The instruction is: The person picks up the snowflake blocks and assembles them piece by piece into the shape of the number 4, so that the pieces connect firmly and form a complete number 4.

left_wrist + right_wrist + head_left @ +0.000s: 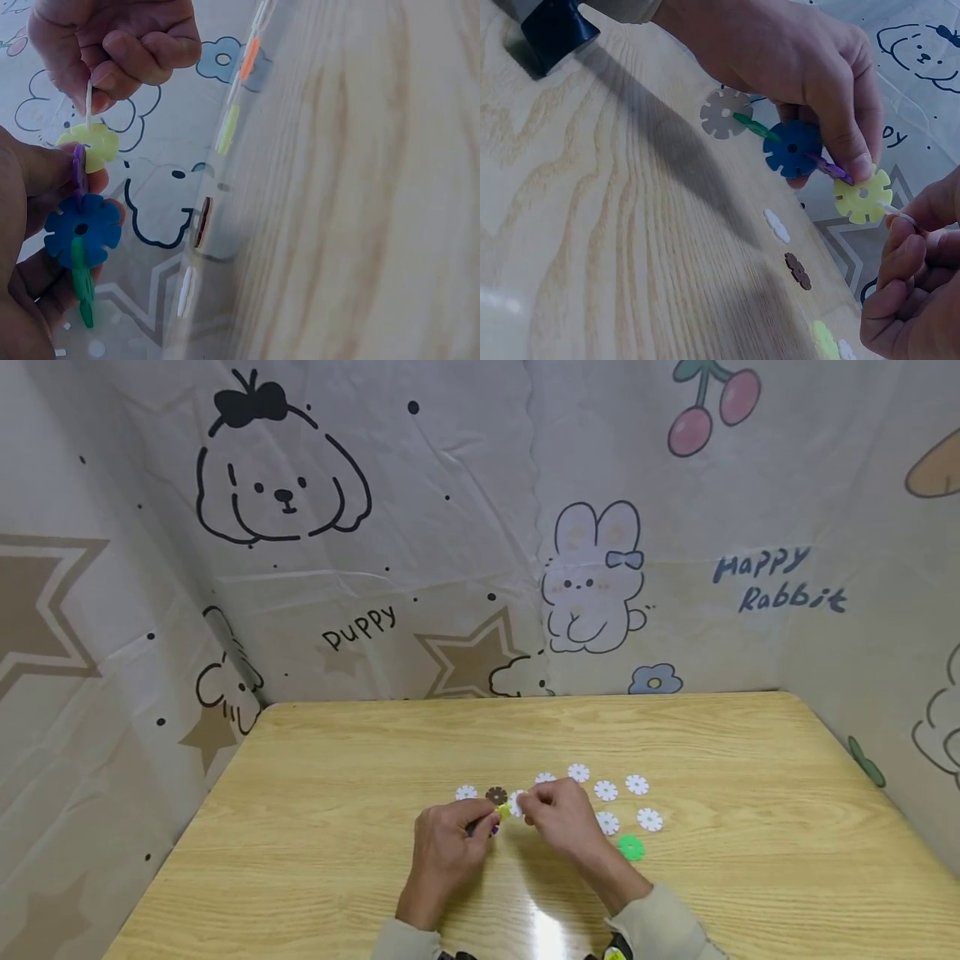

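Observation:
My left hand (448,847) holds a chain of notched plastic discs. In the left wrist view, the chain has a green disc (83,289), a blue disc (103,217), a purple disc (79,169) and a yellow disc (106,144). A grey disc (718,129) joins its far end in the right wrist view. The left thumb presses near where purple meets yellow. Between its thumb and fingers, my right hand (564,820) pinches a white disc (89,105), seen edge-on, its edge at the yellow disc's rim. Both hands are close together above the table.
On the wooden table (337,777) lie several loose white discs (606,791), mostly beyond and right of the hands. A brown disc (497,795) lies just past the left hand, and a green disc (632,847) beside the right forearm. A printed cloth (465,527) hangs behind.

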A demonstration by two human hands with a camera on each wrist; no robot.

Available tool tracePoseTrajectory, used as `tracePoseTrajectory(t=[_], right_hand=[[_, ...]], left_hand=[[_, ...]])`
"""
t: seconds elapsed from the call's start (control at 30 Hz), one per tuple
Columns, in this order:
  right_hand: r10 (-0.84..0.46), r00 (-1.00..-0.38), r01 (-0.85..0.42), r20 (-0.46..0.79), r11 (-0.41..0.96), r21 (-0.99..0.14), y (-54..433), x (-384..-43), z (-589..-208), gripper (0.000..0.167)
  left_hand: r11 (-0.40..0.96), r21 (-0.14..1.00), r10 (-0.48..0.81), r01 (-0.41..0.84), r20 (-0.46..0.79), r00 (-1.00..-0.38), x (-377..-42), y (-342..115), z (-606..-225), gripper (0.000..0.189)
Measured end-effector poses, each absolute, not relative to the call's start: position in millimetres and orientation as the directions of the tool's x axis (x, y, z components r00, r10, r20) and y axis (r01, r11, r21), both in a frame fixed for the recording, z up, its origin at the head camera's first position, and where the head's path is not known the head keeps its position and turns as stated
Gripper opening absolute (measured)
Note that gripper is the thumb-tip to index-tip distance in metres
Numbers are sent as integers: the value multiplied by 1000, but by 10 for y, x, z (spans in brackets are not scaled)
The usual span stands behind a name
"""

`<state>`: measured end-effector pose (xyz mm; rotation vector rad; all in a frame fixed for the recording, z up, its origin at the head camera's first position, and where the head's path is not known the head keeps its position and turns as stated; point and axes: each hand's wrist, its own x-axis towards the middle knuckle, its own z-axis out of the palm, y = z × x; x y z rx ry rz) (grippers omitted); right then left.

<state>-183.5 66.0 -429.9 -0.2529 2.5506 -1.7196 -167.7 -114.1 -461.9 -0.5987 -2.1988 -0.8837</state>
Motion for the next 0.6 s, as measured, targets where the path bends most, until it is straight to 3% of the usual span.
tracePoseTrajectory(t=[0.33, 0.6], right_hand=[[-227, -974, -98, 16, 355, -930, 640, -1821, -4306, 34], [-197, -980, -39, -31, 340, -940, 678, -1829, -4318, 35]], left_hand=[[667, 419, 168, 616, 721, -673, -1648, -1181, -4596, 22], [673, 494, 176, 551, 617, -767, -1664, -1169, -4540, 11]])
